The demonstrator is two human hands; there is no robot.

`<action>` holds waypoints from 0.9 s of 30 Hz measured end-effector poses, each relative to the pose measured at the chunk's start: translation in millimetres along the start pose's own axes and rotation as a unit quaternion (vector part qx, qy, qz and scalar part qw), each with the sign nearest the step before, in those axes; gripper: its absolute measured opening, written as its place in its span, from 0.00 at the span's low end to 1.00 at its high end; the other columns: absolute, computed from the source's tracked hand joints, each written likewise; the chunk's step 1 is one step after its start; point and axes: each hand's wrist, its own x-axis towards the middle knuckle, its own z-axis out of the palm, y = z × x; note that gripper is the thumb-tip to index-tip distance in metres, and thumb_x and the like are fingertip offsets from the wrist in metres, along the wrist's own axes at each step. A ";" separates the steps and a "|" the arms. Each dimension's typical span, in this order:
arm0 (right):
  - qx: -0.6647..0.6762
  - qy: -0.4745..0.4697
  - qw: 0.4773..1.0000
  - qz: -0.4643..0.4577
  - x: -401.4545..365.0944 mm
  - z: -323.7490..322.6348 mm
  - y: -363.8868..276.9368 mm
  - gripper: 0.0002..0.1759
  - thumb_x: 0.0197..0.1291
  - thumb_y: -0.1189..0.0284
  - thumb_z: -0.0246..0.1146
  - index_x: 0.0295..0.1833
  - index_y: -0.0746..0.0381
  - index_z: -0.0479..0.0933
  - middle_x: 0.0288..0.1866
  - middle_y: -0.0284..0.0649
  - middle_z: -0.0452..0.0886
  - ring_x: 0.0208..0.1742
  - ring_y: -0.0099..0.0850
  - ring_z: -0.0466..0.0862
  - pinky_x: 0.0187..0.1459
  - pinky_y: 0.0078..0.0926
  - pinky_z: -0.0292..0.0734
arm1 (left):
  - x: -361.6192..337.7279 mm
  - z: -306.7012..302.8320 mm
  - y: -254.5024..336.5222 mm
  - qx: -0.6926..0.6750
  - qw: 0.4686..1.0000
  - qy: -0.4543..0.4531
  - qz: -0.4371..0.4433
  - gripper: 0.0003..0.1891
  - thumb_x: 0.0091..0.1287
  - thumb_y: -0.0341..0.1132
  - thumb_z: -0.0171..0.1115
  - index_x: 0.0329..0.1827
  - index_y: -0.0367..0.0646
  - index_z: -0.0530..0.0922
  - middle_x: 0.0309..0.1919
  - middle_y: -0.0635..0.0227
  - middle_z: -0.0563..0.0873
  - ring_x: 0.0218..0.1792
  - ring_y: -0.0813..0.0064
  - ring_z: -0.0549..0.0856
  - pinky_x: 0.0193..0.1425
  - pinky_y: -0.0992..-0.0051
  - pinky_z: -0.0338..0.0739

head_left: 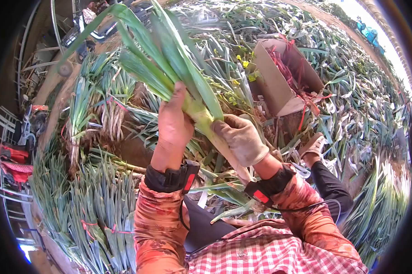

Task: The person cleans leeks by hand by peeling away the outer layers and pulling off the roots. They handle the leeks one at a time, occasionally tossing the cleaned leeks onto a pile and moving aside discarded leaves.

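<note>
A large leek (199, 112) is held up in front of me, its green leaves fanning to the upper left and its pale stalk slanting down to the right. My bare left hand (175, 119) is wrapped round it where the leaves begin, thumb on top. Lower on the right side, my gloved right hand (242, 139) pinches the leek at the base of an outer leaf. The root end lies near my right wrist, partly hidden.
An open cardboard box (279, 77) with red ties stands at the upper right among leeks. Tied bundles (101, 214) stand at the lower left, more leeks (379, 201) at the right. A red bag (15, 162) is at the far left.
</note>
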 end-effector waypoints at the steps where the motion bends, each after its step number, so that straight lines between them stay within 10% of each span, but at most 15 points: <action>1: -0.148 0.070 0.979 -0.123 -0.2 1.1 3.3 0.12 0.56 0.70 0.60 0.44 0.64 0.74 0.29 0.40 0.80 0.30 0.27 0.78 0.34 0.25 0.72 | 2.5 -4.0 3.9 0.022 0.999 0.019 0.023 0.19 0.66 0.43 0.54 0.54 0.41 0.69 0.43 0.64 0.78 0.43 0.68 0.78 0.49 0.66 0.73; 3: -0.364 0.155 0.902 -0.174 -4.6 -12.0 17.0 0.05 0.58 0.71 0.57 0.36 0.61 0.73 0.26 0.47 0.78 0.26 0.33 0.78 0.28 0.30 0.71 | 4.2 -13.8 17.9 0.024 0.998 0.050 0.039 0.18 0.66 0.43 0.54 0.53 0.40 0.69 0.40 0.63 0.79 0.38 0.68 0.78 0.44 0.67 0.75; 6: -0.161 0.129 0.976 -0.065 -1.9 -127.2 154.1 0.06 0.59 0.68 0.56 0.36 0.60 0.73 0.25 0.43 0.78 0.25 0.36 0.78 0.27 0.31 0.71 | 3.2 -32.5 44.3 -0.010 0.993 0.044 0.112 0.16 0.65 0.40 0.56 0.51 0.41 0.69 0.38 0.63 0.79 0.36 0.70 0.79 0.38 0.69 0.76; 8: -0.537 0.129 0.831 -0.071 -45.3 -229.8 226.6 0.14 0.58 0.67 0.53 0.45 0.62 0.76 0.28 0.38 0.78 0.35 0.37 0.79 0.42 0.30 0.71 | -2.5 -37.5 54.6 0.019 0.986 0.088 0.139 0.18 0.65 0.41 0.56 0.52 0.40 0.68 0.38 0.62 0.79 0.36 0.70 0.79 0.39 0.69 0.75; 10: -0.706 0.119 0.651 0.252 -109.5 -254.6 184.9 0.18 0.56 0.59 0.55 0.48 0.57 0.77 0.41 0.49 0.80 0.43 0.43 0.81 0.41 0.38 0.75 | -7.3 -43.8 66.4 0.047 0.976 0.132 0.167 0.23 0.63 0.45 0.57 0.54 0.41 0.66 0.39 0.61 0.79 0.37 0.71 0.78 0.40 0.69 0.74; 11: -0.631 0.202 0.677 0.321 -132.7 -293.4 208.0 0.22 0.57 0.54 0.54 0.50 0.56 0.77 0.47 0.50 0.79 0.49 0.42 0.79 0.44 0.36 0.74 | -7.4 -46.2 76.5 0.022 0.973 0.143 0.180 0.22 0.62 0.44 0.59 0.54 0.42 0.67 0.37 0.64 0.79 0.36 0.72 0.77 0.41 0.69 0.73; 12: -0.699 0.085 0.634 0.320 -143.2 -303.9 195.4 0.28 0.55 0.48 0.54 0.52 0.58 0.75 0.47 0.50 0.79 0.51 0.41 0.78 0.47 0.36 0.74 | -6.9 -52.7 82.6 0.000 0.980 0.113 0.167 0.21 0.61 0.42 0.60 0.53 0.42 0.67 0.36 0.65 0.78 0.35 0.72 0.77 0.40 0.69 0.73; 13: -0.649 0.109 0.644 0.390 -120.0 -301.9 179.3 0.35 0.52 0.45 0.57 0.56 0.63 0.72 0.51 0.51 0.77 0.54 0.43 0.76 0.52 0.36 0.71 | -7.1 -58.1 84.1 -0.022 0.986 0.083 0.146 0.20 0.60 0.40 0.62 0.51 0.43 0.68 0.35 0.66 0.78 0.35 0.73 0.77 0.40 0.69 0.72; 16: -0.644 0.199 0.739 -0.006 -68.2 -187.2 69.3 0.32 0.56 0.56 0.58 0.60 0.67 0.66 0.58 0.57 0.69 0.59 0.47 0.70 0.58 0.34 0.66 | 0.9 -58.5 63.8 -0.053 0.994 0.094 0.022 0.15 0.52 0.33 0.68 0.41 0.43 0.73 0.33 0.68 0.77 0.32 0.71 0.78 0.37 0.66 0.75; 18: -0.279 0.072 0.955 -0.075 -27.2 -119.2 31.8 0.32 0.55 0.61 0.62 0.62 0.66 0.64 0.61 0.52 0.68 0.62 0.39 0.69 0.62 0.30 0.62 | 0.8 -38.0 49.4 -0.029 0.991 0.131 -0.010 0.17 0.50 0.31 0.70 0.41 0.43 0.74 0.35 0.68 0.77 0.35 0.68 0.79 0.34 0.63 0.78; 22: -0.333 -0.054 0.924 -0.181 -0.8 5.3 -22.5 0.40 0.48 0.60 0.67 0.65 0.62 0.60 0.60 0.51 0.70 0.60 0.36 0.72 0.59 0.27 0.65 | 0.0 -24.1 35.1 0.046 0.993 0.090 -0.058 0.26 0.49 0.36 0.73 0.50 0.40 0.73 0.43 0.65 0.77 0.36 0.66 0.79 0.39 0.64 0.78; 27: -0.243 -0.079 0.947 -0.194 25.7 35.4 -13.8 0.21 0.45 0.70 0.68 0.45 0.67 0.75 0.38 0.43 0.81 0.36 0.28 0.80 0.41 0.22 0.74 | 2.1 -31.2 25.9 0.062 0.993 0.073 -0.063 0.30 0.48 0.37 0.74 0.52 0.40 0.68 0.44 0.64 0.72 0.38 0.61 0.79 0.37 0.67 0.79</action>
